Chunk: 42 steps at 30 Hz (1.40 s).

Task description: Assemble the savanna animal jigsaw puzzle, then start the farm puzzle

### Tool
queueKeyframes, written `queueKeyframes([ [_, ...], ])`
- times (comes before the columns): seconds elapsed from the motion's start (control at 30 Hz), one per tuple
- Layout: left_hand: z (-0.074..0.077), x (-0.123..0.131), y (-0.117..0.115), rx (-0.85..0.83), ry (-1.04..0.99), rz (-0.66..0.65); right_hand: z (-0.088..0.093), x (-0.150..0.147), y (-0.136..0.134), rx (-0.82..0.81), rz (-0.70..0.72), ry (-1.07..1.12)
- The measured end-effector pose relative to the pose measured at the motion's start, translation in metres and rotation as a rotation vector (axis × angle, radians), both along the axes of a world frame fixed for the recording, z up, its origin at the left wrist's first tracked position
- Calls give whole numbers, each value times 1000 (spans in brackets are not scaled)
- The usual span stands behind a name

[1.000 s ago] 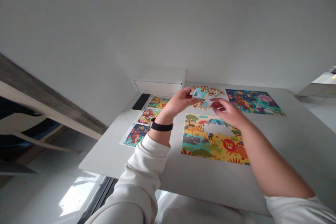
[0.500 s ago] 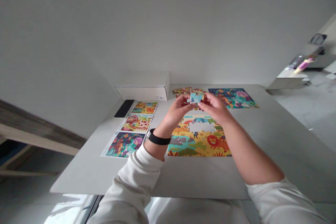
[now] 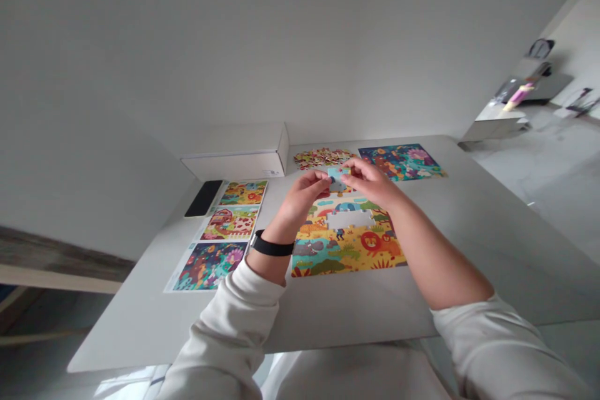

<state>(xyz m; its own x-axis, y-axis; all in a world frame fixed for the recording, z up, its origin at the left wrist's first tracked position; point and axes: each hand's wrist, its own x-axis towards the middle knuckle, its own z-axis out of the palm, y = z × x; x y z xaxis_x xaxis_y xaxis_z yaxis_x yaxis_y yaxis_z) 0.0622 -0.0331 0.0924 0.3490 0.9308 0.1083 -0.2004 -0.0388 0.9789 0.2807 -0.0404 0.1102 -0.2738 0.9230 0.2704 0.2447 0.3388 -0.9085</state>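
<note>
- A plain grey wall (image 3: 300, 44) rises behind your pale worktop (image 3: 347, 319); take the animal puzzle (image 3: 349, 244) lying there as your landmark.
- The animal puzzle has one long, notched gap (image 3: 350, 219) toward its far side, with the light surface showing through.
- Your puzzle piece (image 3: 336, 175), mostly light blue, is held up and appears just past the animal puzzle's far edge.
- Beyond the animal puzzle sits a pile of loose pieces (image 3: 321, 157); beyond it and to the right lies a dark-blue puzzle (image 3: 400, 161).
- Left of the animal puzzle you have a printed sheet (image 3: 229, 228) and a phone (image 3: 204, 199); a white box (image 3: 234, 164) stands beyond it, to the left.
- What could go wrong: with only fingertips on it, the piece could slip if one side lets go early — or its tabs could bend if both hands squeeze or twist. A low sleeve or wrist could also nudge the animal puzzle.
- Your left hand (image 3: 300, 199) comes in from the left, black wristband (image 3: 274, 247) on its wrist, its grip pinching the piece's left side.
- Your right hand (image 3: 375, 186) mirrors it, forearm slanting across the animal puzzle's right edge — thumb on the piece's face, grip closed around the right side.
</note>
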Motion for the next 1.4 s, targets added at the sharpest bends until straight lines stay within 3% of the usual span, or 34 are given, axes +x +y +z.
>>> queueKeyframes([
  [0.37,0,7,-5,-15,34,-30,5,13,3,15,-3,-115],
  [0.7,-24,23,-2,-74,135,-26,-2,41,14,-87,73,-260],
  [0.97,-22,19,-2,-121,69,-26,-2,43,15,-155,85,-322],
  [1.2,-11,-3,6,-56,25,69,-7,42,16,-206,78,-356],
  [1.4,-11,-4,4,-49,59,-44,-18,33,20,-216,127,-262],
])
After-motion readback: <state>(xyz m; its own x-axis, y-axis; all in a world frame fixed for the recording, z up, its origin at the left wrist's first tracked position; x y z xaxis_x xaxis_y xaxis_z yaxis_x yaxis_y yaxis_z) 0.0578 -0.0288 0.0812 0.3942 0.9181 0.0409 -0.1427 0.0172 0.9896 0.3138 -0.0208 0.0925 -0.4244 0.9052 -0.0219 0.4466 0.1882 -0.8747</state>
